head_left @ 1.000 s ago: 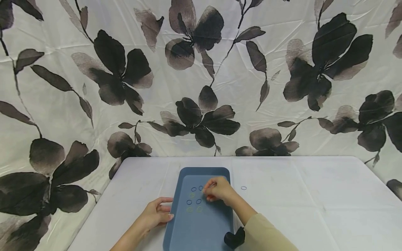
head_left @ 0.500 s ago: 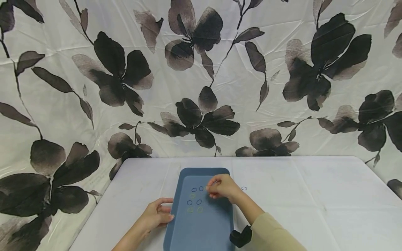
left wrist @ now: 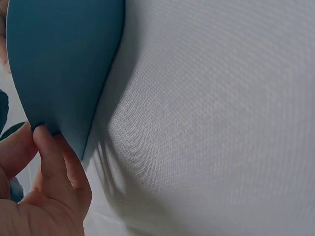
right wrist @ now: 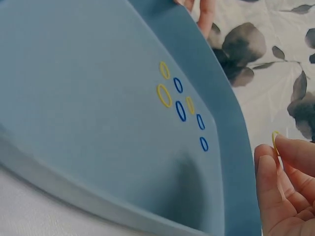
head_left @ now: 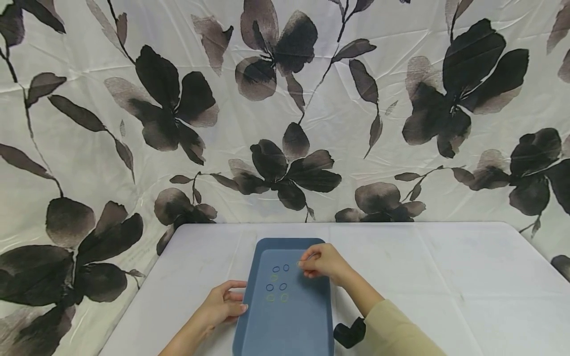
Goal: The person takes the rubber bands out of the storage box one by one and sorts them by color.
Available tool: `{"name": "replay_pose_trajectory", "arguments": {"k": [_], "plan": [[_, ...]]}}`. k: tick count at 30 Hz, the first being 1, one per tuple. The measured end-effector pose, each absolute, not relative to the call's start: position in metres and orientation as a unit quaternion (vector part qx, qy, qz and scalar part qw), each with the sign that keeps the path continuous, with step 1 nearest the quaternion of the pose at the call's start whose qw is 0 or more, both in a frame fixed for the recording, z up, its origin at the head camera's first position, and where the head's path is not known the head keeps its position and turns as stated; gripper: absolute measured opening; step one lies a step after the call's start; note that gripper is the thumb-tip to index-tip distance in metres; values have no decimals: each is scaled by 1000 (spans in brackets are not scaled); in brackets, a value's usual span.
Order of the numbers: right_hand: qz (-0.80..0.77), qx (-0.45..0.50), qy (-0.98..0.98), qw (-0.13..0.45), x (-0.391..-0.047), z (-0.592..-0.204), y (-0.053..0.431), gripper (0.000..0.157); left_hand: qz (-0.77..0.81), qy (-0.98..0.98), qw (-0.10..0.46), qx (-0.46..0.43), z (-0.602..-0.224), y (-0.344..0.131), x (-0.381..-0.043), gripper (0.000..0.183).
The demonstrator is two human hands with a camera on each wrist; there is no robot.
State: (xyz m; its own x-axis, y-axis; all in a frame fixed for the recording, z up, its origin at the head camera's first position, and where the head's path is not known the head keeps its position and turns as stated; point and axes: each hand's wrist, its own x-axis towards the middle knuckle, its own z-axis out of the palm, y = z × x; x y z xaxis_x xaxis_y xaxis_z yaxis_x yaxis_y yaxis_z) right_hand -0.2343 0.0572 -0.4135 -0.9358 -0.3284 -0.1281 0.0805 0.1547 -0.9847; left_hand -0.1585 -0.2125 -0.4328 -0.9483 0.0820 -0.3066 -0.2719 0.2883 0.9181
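Between thumb and fingertips, my right hand (head_left: 325, 261) pinches a thin yellow ring (right wrist: 274, 141), held up over the far right rim of the blue tray (head_left: 285, 331). Blue rings (right wrist: 180, 111) and yellow rings (right wrist: 164, 96) lie flat in paired rows on the tray's far half. The last yellow row has one ring on its left side. At the tray's left edge, my left hand (head_left: 222, 305) holds the rim, its fingertips against the outer wall in the left wrist view.
The tray rests on a white-covered table (head_left: 423, 287). A floral cloth (head_left: 285, 113) hangs behind the table's far edge. A black object (head_left: 349, 333) sits at my right wrist beside the beige sleeve (head_left: 401, 329).
My right hand has drawn back to the right, away from the far blue rings. The ring on the table right of the tray is now out of sight behind it. My left hand stays put.
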Motion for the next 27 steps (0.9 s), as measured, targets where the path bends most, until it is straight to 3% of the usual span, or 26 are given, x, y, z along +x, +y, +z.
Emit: {"name": "replay_pose_trajectory", "arguments": {"k": [27], "plan": [[-632, -108, 748, 169, -228, -400, 89, 13, 612, 774, 154, -46, -431, -213, -157, 62]]}}
